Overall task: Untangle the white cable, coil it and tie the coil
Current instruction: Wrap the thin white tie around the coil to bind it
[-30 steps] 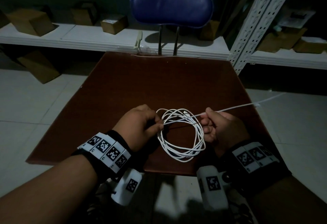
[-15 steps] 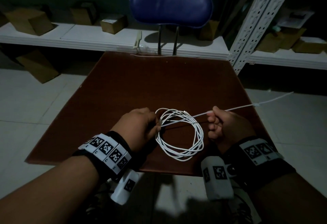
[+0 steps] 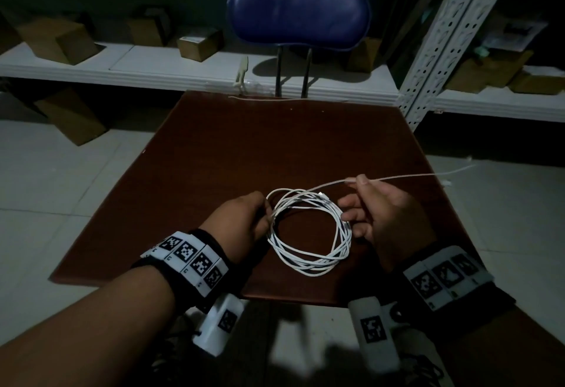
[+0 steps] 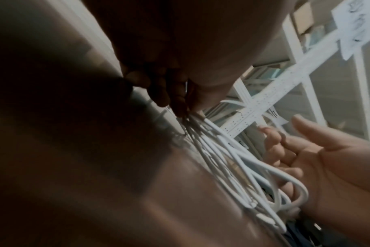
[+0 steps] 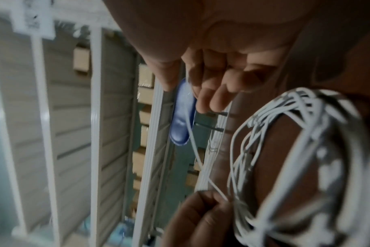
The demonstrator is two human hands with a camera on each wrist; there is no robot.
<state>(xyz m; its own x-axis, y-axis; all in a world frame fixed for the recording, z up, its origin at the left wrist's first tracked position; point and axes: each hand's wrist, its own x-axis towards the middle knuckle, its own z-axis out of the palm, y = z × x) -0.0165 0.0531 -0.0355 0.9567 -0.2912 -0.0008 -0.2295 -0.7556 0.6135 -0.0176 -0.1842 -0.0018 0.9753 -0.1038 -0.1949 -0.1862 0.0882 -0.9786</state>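
A: Table (image 3: 214, 154) surface?
B: Dark brown wood look, smooth, faint sheen.
A: Cable (image 3: 308, 233)?
B: White, smooth plastic-looking sheath, slightly glossy.
A: Chair back (image 3: 298, 14)?
B: Blue padded cover, glossy, like vinyl.
A: Shelving upright (image 3: 440, 37)?
B: White-painted perforated metal, matt

— How was the light?
— Dim throughout. The head view was underexposed, and the white cable (image 3: 308, 230) was the brightest thing on the dark counter (image 3: 275, 154). Arm shadows fell on the floor below.
— And the wrist views?
— Both were soft and motion-blurred (the right one worse), with the near cable loops smeared and the shelving bent by the wide lens.
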